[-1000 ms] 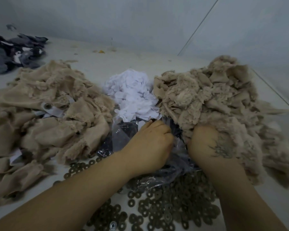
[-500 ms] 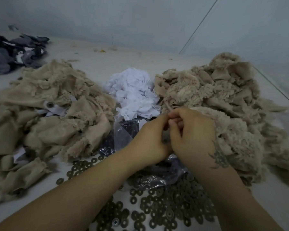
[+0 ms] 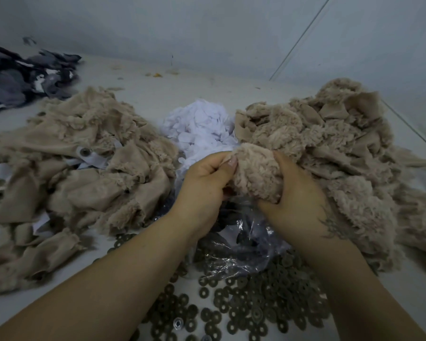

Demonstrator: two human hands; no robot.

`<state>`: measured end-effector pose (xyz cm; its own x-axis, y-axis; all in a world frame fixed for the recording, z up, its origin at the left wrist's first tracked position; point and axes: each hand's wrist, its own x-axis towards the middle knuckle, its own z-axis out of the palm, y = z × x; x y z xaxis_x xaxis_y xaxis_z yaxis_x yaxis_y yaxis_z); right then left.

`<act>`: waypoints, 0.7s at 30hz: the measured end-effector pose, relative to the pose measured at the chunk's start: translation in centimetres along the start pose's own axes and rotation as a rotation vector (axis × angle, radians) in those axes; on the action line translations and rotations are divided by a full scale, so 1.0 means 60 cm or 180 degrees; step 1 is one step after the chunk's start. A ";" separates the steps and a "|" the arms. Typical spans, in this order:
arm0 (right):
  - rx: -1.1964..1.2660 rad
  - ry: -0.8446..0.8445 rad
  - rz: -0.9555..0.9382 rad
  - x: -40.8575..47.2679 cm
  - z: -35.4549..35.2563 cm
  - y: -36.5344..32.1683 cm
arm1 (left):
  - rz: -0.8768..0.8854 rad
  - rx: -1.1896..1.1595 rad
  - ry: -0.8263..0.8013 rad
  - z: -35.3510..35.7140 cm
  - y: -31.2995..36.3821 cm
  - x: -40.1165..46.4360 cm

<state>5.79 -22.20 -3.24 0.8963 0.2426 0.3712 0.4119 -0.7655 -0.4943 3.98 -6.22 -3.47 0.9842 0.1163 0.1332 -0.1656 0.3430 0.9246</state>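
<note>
Holding one fleece piece (image 3: 256, 175) up between both hands, just above the crinkled plastic bag (image 3: 244, 242) and right beside the right-hand fleece pile (image 3: 342, 143), probably so as to work on it clear of the heap. Pinching its left edge with the left hand (image 3: 202, 190), thumb pressed on top and fingers curled underneath, seemingly feeling for a spot or spreading the edge. Cupping its right side with the right hand (image 3: 298, 200), fingers wrapped round from below and sunk into the fluff, likely steadying it against the pull. Working with the ring-shaped metal parts (image 3: 256, 303) scattered close in front on the table (image 3: 158, 94), within easy reach, and sorting, by the look of it, towards a second beige heap (image 3: 84, 188) on the left, one white tab with a snap (image 3: 85, 151) showing there, white scraps (image 3: 199, 126) heaped between the two. Showing as a small beige lump, fluffy and curly on the outer face, bunched rather than flat, soft and easily crushed, edges hidden in the grip.
</note>
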 end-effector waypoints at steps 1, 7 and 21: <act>0.0114 0.0116 -0.0010 0.001 0.001 0.000 | -0.0078 -0.0153 -0.0082 0.001 0.002 -0.001; 0.0192 0.0307 -0.0168 -0.001 0.020 -0.013 | -0.0380 -0.0191 -0.0607 0.012 0.001 -0.014; -0.0098 0.0252 -0.0212 0.004 0.026 0.009 | -0.0075 -0.1168 -0.0420 -0.010 0.018 -0.017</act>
<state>6.46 -21.62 -4.65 0.8508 0.2466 0.4641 0.4638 -0.7674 -0.4426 2.78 -5.38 -2.82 0.9836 -0.0084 0.1802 -0.1303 0.6576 0.7420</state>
